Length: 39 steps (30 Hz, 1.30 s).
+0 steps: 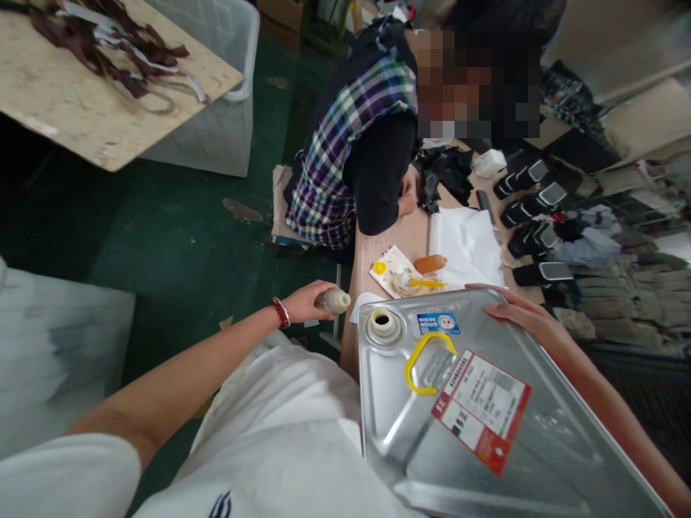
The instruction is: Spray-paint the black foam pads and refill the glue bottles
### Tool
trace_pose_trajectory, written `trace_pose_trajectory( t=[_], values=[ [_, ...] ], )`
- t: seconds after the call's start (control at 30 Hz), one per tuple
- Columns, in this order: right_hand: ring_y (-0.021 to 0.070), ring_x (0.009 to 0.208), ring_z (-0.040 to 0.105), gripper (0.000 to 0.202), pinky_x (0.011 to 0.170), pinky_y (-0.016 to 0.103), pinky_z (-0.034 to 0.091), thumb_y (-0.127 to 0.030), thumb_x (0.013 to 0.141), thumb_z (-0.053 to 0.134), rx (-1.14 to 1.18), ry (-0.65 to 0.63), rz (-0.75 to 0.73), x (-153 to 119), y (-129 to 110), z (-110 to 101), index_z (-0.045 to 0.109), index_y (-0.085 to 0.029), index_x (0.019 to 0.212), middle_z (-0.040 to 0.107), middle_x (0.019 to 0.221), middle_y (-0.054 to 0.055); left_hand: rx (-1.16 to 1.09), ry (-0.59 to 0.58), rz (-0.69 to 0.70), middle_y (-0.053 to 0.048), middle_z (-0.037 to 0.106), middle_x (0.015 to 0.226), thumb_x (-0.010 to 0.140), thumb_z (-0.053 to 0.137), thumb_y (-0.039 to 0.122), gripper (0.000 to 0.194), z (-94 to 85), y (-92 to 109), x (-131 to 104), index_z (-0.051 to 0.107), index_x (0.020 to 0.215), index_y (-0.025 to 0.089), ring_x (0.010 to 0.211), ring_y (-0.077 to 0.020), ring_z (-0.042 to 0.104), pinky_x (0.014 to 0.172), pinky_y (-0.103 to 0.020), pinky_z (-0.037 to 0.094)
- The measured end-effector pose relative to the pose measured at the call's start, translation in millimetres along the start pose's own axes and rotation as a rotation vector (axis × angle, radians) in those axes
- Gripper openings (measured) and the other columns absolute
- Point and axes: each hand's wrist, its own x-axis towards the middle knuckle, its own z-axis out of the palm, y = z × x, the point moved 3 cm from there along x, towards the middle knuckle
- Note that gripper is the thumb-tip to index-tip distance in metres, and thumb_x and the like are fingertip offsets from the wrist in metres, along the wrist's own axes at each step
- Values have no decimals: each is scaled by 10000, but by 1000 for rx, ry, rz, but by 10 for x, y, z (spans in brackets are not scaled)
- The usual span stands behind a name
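My left hand (303, 301), with a red bead bracelet at the wrist, is closed around a small cloudy bottle (333, 301) whose open mouth points toward the metal can. A gap separates the bottle from the can. My right hand (521, 311) grips the far edge of the big silver metal can (545, 439), which leans against my body. The can's round spout (383, 323) stands uncapped near its left corner. A yellow handle (413, 367) and a red-and-white label (483, 410) are on the same face. The can's underside is out of view.
Beyond the can, a table (372, 248) holds an amber bottle (430, 264), a yellow cap (379, 267), white paper (467, 241) and several black items (532, 208). A seated person in a plaid vest (345, 137) leans over it. A white bin (237, 137) stands behind on the left.
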Motion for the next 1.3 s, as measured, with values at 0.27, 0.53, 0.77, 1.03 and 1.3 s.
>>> trace_pose_trajectory(
  t=[0.27,0.53,0.77,1.03,1.3],
  values=[
    [194,630,668,507,480,204,506,-303,670,747,-128,-1,19,108,-155,321,658,-306,1170,749,837,-20,-67,13,-11,-107,601,1199,666,808,369,670,115,-330,-118,558,1255,172,1128,-277,537,998,-380,394],
    [213,757,689,413,562,201,532,-296,631,761,-227,5,-1,185,-314,612,721,-315,1042,756,918,-45,-148,50,-29,-103,586,1223,659,813,346,682,153,-505,-215,552,1266,177,1157,-271,523,1017,-369,386],
    [218,720,690,496,543,217,516,-325,674,757,-239,-76,4,387,-300,685,674,-292,1161,758,886,-22,-151,76,-36,-108,584,1240,646,820,345,684,188,-656,-245,556,1255,179,1172,-274,518,1034,-385,374],
    [232,788,700,470,655,250,556,-327,671,776,-243,-122,63,506,-329,852,693,-309,1133,753,903,-23,-174,128,-89,-110,592,1262,618,832,350,711,238,-859,-356,558,1253,188,1173,-276,525,1044,-392,365],
    [258,909,697,473,699,256,560,-349,660,760,-313,-160,4,684,-324,992,687,-281,1123,756,939,-10,-224,162,-101,-111,586,1243,641,816,369,682,265,-987,-436,544,1234,170,1153,-274,530,1020,-380,385]
  ],
)
